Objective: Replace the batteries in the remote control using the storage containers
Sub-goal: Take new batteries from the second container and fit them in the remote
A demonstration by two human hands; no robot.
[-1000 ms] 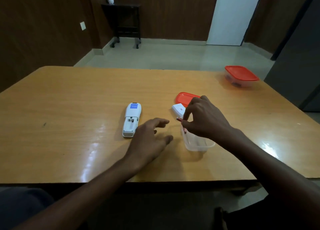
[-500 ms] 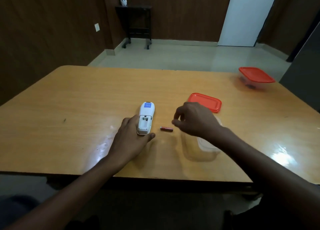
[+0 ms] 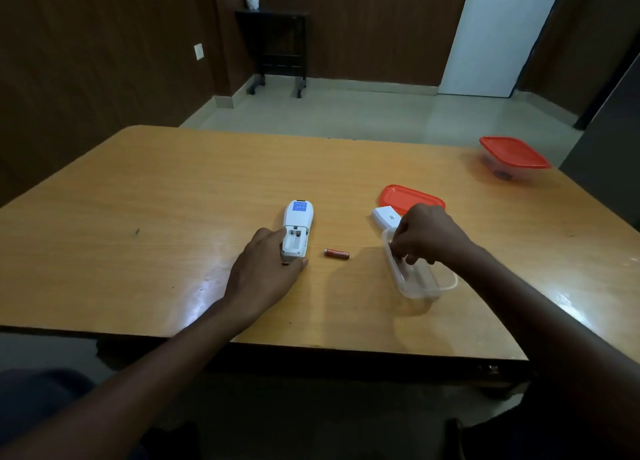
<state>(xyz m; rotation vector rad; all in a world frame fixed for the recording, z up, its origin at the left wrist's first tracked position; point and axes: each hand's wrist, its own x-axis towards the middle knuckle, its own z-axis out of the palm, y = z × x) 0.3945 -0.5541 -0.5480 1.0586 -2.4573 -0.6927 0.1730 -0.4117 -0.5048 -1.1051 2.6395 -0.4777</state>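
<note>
The remote control (image 3: 297, 229) lies face down on the tabletop (image 3: 173, 196), battery bay open and empty, its near end under my left hand (image 3: 266, 272), thumb and fingers clasping its sides. One red battery (image 3: 336, 253) lies loose between my hands, touching neither. My right hand (image 3: 424, 234) dips curled fingers into the clear container (image 3: 420, 279); whether they pinch anything I can't tell. Behind it sit the white battery cover (image 3: 385, 216) and red lid (image 3: 410, 199); a lidded container (image 3: 512, 158) sits far right
</note>
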